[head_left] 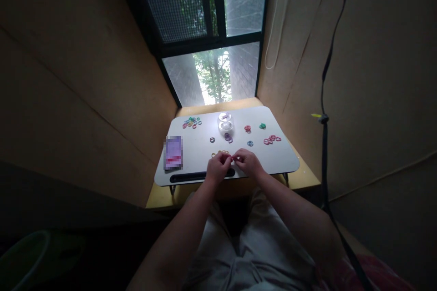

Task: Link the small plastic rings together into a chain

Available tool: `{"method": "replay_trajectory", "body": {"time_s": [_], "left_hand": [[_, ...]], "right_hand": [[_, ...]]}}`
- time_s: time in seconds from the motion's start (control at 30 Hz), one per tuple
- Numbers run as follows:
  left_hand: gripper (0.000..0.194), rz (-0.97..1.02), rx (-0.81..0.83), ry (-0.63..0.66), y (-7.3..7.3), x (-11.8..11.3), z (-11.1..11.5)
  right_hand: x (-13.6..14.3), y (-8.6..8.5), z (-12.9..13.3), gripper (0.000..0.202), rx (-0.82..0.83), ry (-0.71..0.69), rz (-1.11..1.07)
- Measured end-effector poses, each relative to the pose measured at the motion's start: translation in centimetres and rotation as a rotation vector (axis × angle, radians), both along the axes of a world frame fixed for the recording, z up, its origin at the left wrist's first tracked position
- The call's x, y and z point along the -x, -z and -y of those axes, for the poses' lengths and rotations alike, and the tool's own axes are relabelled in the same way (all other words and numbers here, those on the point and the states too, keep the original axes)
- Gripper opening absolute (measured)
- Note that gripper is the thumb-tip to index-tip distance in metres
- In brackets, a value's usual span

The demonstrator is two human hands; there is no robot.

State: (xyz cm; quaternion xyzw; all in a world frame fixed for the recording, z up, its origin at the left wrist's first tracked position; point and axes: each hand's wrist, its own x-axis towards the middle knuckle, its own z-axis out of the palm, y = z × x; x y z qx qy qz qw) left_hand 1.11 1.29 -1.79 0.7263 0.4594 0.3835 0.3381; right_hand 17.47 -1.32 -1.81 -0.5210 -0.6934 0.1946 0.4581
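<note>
Pinching a small red piece between the fingertips of left hand and right hand, close together above the near edge of the white counter. Mostly covered by the fingers, too small for a clear shape. Just behind the hands, partly hidden by them: yellow rings. Across the black slot at the near edge, left hand and wrist, covering part of its length. Blurred into coarse blocks at the left: a purple and pink rectangular item, with no readable detail.

Near the far edge, a clear round container, washed out by glare; cannot make out any contents for certain. Cut off at the lower left, deep in shadow: a green tub, with an interior too dark to read.

Around the container, in loose groups on the counter: mixed-colour rings at the far left, dark rings and purple rings just in front, then red rings, blue rings, green rings and pinkish-red rings to the right.
</note>
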Motion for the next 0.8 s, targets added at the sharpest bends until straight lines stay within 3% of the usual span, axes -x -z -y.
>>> {"method": "replay_trajectory", "body": {"time_s": [0.23,0.8], "left_hand": [[0.012,-0.034,-0.047,-0.040,-0.59,-0.12,0.24],[0.015,-0.006,-0.037,-0.016,-0.11,-0.15,0.23]], "right_hand": [[0.09,-0.19,0.40,0.020,0.036,0.018,-0.043],[-0.04,0.00,0.10,0.011,0.035,0.062,-0.001]]}}
